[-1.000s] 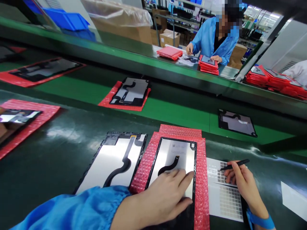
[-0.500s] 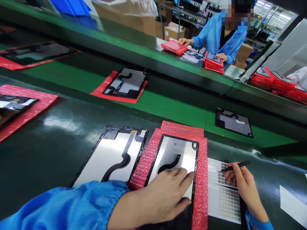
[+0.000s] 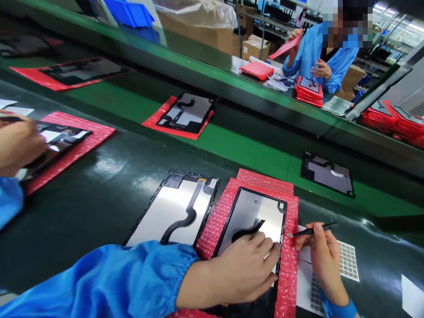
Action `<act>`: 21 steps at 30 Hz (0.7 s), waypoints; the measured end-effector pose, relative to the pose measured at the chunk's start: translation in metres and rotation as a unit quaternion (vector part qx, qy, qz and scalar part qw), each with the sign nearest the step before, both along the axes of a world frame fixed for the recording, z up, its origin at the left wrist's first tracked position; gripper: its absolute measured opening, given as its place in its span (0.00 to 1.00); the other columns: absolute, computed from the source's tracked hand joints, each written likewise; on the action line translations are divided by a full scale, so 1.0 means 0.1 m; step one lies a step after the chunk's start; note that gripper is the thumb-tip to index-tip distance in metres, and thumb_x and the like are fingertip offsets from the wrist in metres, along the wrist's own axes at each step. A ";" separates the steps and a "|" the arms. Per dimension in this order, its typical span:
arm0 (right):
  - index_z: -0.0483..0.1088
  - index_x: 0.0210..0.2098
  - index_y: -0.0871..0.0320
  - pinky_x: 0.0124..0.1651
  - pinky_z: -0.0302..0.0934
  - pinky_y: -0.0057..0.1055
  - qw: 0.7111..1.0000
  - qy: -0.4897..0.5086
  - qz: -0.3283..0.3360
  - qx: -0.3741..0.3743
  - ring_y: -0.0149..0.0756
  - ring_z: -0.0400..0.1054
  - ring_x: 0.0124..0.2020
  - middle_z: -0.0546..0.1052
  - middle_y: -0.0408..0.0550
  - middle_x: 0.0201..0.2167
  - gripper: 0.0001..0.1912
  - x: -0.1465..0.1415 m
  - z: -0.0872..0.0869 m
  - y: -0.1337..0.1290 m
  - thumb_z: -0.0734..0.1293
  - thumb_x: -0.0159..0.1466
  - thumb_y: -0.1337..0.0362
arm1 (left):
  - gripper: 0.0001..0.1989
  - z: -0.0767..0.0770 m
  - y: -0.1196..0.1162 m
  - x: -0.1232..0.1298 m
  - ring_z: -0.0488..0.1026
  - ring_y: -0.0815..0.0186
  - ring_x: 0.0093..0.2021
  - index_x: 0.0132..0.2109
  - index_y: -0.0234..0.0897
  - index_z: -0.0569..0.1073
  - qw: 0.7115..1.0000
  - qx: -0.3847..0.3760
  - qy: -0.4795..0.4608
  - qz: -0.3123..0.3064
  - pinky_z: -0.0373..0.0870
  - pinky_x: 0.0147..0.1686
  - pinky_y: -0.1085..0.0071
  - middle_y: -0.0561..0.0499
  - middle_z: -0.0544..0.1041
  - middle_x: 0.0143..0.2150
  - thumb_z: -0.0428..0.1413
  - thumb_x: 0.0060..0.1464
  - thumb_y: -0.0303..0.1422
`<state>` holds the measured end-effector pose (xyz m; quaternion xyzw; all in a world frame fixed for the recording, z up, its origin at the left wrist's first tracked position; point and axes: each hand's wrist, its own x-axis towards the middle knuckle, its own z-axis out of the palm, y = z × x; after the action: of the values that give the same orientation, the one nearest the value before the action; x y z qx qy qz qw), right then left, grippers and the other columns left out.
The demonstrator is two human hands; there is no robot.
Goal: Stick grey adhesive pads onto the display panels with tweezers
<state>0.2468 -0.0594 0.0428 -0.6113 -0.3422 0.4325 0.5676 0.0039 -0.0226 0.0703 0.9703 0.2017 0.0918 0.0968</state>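
Observation:
My left hand [image 3: 236,271] rests over a tablet-sized panel [image 3: 265,207] lying on red bubble wrap [image 3: 289,265]. Its fingertips are by the black flex cable [image 3: 250,230], whose end sticks up; whether they pinch it is hidden. In my right hand [image 3: 323,256] are black tweezers [image 3: 314,230], with a small pale piece at their tip, above the wrap's right edge. Sheets of small grey squares [image 3: 348,260] lie under and beside that hand. Left of the wrap lies a second panel [image 3: 179,207] with a black curved cable.
Panels [image 3: 185,112] [image 3: 327,173] lie on the green belt [image 3: 265,161]. At the left, another person's hand [image 3: 20,141] is over a panel on red wrap. Across the belt, a person in blue [image 3: 308,57] holds a red sleeve near red stacks [image 3: 309,92].
My right hand with the tweezers has moved left from the sheets to the wrap's edge. The cable's end is raised. Another hand has appeared at left; the person opposite has lifted a red sleeve.

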 end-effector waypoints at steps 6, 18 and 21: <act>0.74 0.40 0.54 0.23 0.69 0.30 0.999 0.005 0.029 -0.025 0.38 0.76 0.19 0.82 0.46 0.21 0.22 -0.18 0.02 0.04 0.71 0.69 0.41 | 0.22 -0.01 -0.01 0.00 0.73 0.52 0.45 0.60 0.28 0.72 1.000 -0.008 -0.002 -0.002 0.73 0.39 0.57 0.41 0.77 0.50 0.53 0.70 0.43; 0.74 0.41 0.54 0.23 0.70 0.29 0.999 0.011 0.045 -0.026 0.37 0.76 0.20 0.83 0.46 0.23 0.21 -0.22 -0.02 -0.03 0.71 0.70 0.42 | 0.23 -0.01 -0.01 0.00 0.71 0.51 0.45 0.60 0.28 0.71 1.000 -0.016 -0.011 0.010 0.74 0.37 0.57 0.42 0.76 0.49 0.54 0.69 0.43; 0.73 0.41 0.54 0.23 0.70 0.29 0.998 0.011 0.052 -0.022 0.37 0.77 0.20 0.83 0.46 0.23 0.20 -0.23 -0.03 -0.03 0.70 0.71 0.43 | 0.24 0.00 -0.01 0.00 0.71 0.51 0.45 0.60 0.27 0.71 1.000 -0.018 -0.010 0.010 0.75 0.37 0.57 0.43 0.76 0.50 0.55 0.69 0.44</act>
<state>0.2243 -0.0621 0.0398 -0.6002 -0.3581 0.4753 0.5344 0.0035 -0.0237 0.0700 0.9654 0.2120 0.0984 0.1153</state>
